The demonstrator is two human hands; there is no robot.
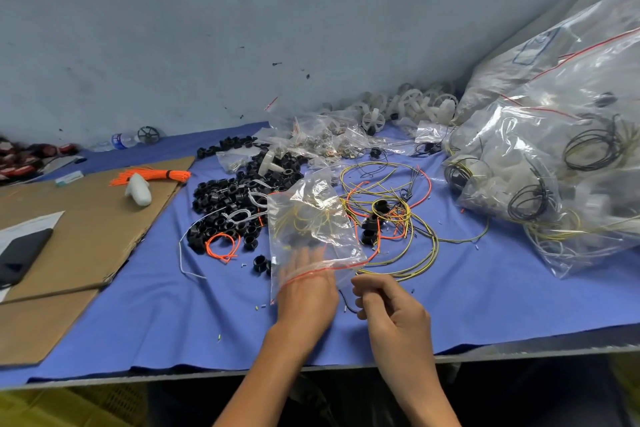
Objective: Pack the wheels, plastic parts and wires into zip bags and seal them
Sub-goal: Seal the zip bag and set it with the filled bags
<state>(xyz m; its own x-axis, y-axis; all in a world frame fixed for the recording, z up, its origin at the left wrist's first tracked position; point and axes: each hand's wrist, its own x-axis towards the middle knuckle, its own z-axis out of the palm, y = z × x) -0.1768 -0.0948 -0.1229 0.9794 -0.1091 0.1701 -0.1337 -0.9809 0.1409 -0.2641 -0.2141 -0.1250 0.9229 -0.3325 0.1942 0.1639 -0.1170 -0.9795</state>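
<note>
While the left hand (306, 288) sits in the mouth of a zip bag (311, 218) near the middle of the table (485, 295), fingers stretched out inside to hold it open, I judge the job far from finished. The right hand (391, 308) hovers just beside the bag's red-striped mouth, towards the near edge, fingers curled and pinching a short black wire (348, 305). Thin yellow strands show through the plastic; I cannot tell whether they lie inside the bag or under it. This bag is unsealed.

Done, as far as I can see: big bags (554, 149) at the right end, holding white parts and coiled wires, their red strips looking closed, and a heap of small bags (311, 139) towards the far edge.

Left to do is plenty. Loose wires (398, 204), yellow, orange and black, sprawl just right of the bag. Black parts (225, 204) lie in a wide pile to its left, with a few white and orange wires among them. White wheels (408, 107) are heaped along the far edge against the wall.

I take the step in hand to be feeding the black wire into the open bag; wheels and parts, then sealing, remain.
</note>
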